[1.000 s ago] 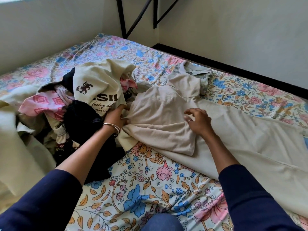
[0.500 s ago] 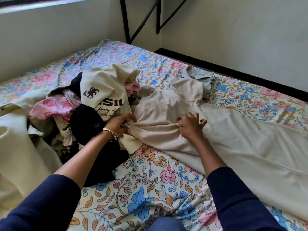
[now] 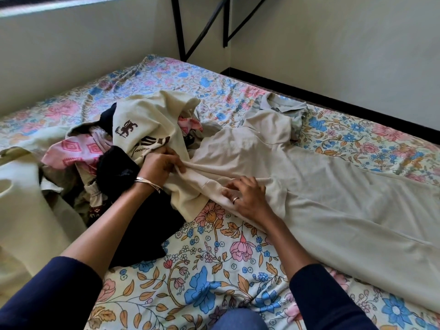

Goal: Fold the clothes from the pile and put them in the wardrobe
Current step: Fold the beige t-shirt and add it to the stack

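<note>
My left hand (image 3: 159,163) covers part of the brown lettering on the cream shirt (image 3: 152,129), so the words cannot be read. The pile (image 3: 100,167) hides most of its dark clothes (image 3: 119,172), and I cannot tell how many pieces lie there. The beige dress (image 3: 333,198) runs off the right edge. The black frame (image 3: 181,32) is cut off at the top.

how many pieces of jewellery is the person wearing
2 in view: a silver bangle on the left wrist beside the clothes pile, and a ring on the right hand. Others may be hidden.
</note>
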Demonstrator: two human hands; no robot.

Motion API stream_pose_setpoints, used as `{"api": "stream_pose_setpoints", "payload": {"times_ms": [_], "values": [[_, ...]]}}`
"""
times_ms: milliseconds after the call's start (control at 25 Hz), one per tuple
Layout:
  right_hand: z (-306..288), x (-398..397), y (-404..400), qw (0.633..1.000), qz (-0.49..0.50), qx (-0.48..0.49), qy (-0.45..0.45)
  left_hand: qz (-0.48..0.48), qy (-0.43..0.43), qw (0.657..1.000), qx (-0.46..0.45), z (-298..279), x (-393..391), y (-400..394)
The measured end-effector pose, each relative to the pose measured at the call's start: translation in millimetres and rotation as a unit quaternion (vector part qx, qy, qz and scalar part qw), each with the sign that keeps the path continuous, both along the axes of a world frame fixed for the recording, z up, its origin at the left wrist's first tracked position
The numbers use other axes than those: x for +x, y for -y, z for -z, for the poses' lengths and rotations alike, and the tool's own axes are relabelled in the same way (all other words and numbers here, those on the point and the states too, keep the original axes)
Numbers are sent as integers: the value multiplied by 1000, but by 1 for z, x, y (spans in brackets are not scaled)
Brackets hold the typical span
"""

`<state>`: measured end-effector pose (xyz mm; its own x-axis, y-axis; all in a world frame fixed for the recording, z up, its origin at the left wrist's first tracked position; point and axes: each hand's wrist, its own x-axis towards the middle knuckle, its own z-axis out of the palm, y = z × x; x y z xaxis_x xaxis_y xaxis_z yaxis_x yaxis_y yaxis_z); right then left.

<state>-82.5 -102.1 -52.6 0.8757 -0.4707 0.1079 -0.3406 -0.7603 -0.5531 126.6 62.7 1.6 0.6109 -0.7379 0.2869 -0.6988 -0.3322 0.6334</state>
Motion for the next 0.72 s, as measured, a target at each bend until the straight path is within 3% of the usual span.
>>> {"api": "stream_pose_setpoints", "payload": {"times_ms": [40, 120, 200, 280, 360, 560, 720], "values": [[1, 0, 4, 998, 27, 35, 38, -24, -10, 999, 34, 5, -1, 0], [-1, 5, 12, 992, 70, 17, 100, -32, -12, 995, 96, 17, 3, -2], [-11, 15, 17, 997, 45, -27, 51, -20, -35, 995, 92, 25, 6, -3], [-17, 27, 16, 994, -6, -87, -60, -19, -51, 996, 75, 25, 7, -6], [-22, 36, 17, 987, -16, -128, -95, -11, -47, 997, 58, 21, 5, -7], [-45, 36, 40, 997, 67, 22, 29, -11, -109, 994, -17, 19, 4, -11], [-41, 34, 47, 995, 48, 33, -76, -131, -148, 979, -47, 15, -4, 4]]}}
